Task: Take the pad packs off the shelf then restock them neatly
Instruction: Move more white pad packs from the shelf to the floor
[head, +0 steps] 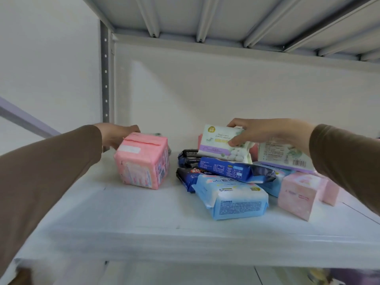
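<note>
A pink pad pack (141, 161) stands at the left of the white shelf (127, 212). My left hand (115, 134) holds it from behind, fingers curled over its far top edge. My right hand (265, 131) grips a white pack with a purple band (218, 145), lifted and tilted at the top of the pile. Below it lie a dark blue pack (230, 168), two black packs (188, 159), and a light blue pack (232, 198). Another white and purple pack (283, 156) lies under my right wrist, and pale pink packs (298, 192) sit at the right.
The shelf's back panel (205, 89) and the ribbed underside of the upper shelf (226, 17) close in the space. A perforated upright (105, 79) stands at the left rear corner. Bare shelf surface stretches across the front and between the pink pack and the pile.
</note>
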Demonstrator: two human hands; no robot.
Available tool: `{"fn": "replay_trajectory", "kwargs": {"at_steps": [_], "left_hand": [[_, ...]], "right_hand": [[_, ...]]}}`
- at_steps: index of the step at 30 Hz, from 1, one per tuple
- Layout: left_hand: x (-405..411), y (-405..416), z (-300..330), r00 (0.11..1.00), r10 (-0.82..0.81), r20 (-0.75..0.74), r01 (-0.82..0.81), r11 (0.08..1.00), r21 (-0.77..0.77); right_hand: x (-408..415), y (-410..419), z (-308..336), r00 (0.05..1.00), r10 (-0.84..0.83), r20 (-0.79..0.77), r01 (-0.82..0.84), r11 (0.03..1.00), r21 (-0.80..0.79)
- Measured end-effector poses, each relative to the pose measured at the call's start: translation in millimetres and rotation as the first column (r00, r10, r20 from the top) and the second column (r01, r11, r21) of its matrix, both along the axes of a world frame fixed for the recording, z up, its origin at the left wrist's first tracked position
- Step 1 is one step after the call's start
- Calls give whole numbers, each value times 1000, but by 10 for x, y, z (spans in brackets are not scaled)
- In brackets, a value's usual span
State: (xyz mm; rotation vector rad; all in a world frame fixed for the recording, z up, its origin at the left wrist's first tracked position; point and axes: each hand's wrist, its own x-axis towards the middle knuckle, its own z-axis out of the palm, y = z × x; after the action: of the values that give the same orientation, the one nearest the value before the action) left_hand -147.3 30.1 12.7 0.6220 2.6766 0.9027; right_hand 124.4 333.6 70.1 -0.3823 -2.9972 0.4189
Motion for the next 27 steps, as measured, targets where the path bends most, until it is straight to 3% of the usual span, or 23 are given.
{"fn": "replay_trajectory", "kwargs": {"at_steps": [5, 9, 11, 17, 27], "left_hand": [[180, -43, 9, 996, 49, -75, -38, 989, 140], [311, -142, 149, 898, 103, -429, -19, 981, 194], [401, -201, 263, 850, 138, -508, 3, 964, 266], [930, -444, 592, 775, 175, -607, 64, 934, 352], [2375, -1027, 715, 743, 86, -664, 242, 890, 387]], "right_hand": [[42, -131, -55, 986, 22, -166, -44, 991, -130], [21, -267, -60, 932, 24, -361, -67, 992, -107], [32, -338, -13, 901, 29, -433, -67, 995, -73], [233, -580, 112, 832, 54, -552, -76, 997, -16], [1252, -1190, -17, 780, 138, -611, -185, 983, -15]]}}
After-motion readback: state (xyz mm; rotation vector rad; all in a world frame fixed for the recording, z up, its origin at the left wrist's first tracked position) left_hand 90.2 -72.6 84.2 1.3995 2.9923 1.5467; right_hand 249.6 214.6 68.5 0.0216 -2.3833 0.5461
